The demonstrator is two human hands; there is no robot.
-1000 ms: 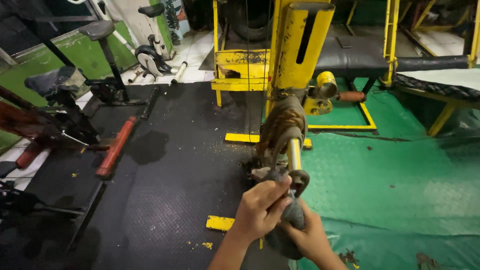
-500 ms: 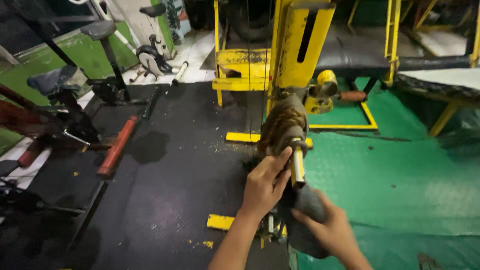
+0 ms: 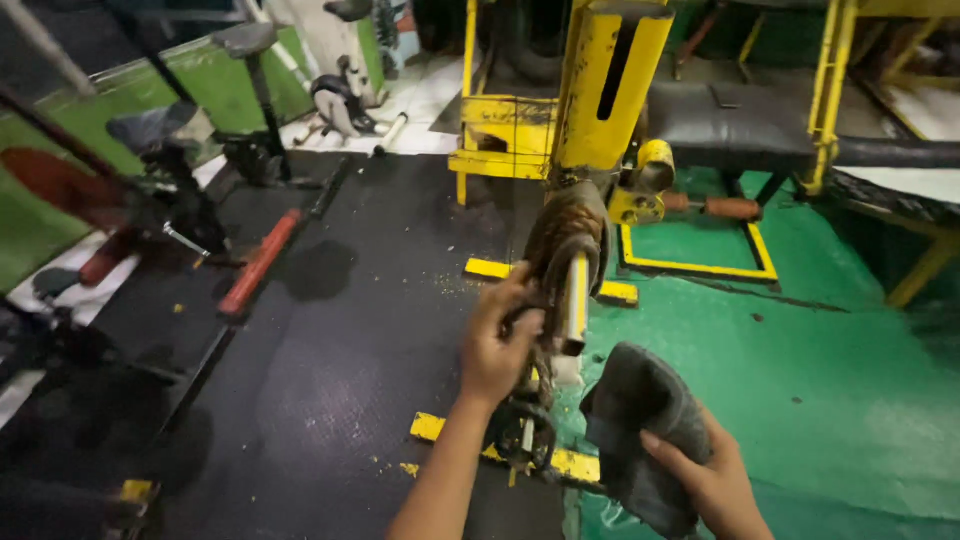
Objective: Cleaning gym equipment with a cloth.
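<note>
Now: left hand [image 3: 497, 345] grips bar [image 3: 576, 300] | right hand [image 3: 715, 485] holds grey cloth [image 3: 635, 420]

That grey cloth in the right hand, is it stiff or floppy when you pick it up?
Probably floppy: the cloth bunches and droops over the right hand. Likely light, since fingers at one edge hold it. It looks thick and rough, so it seems unlikely to slip.

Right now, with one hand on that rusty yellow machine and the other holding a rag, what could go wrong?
The left hand grips beside the rusty rope-wrapped arm; fingers could get pinched or scraped if it swings. The grey rag in the right hand hangs near the small wheel below and might snag.
</note>
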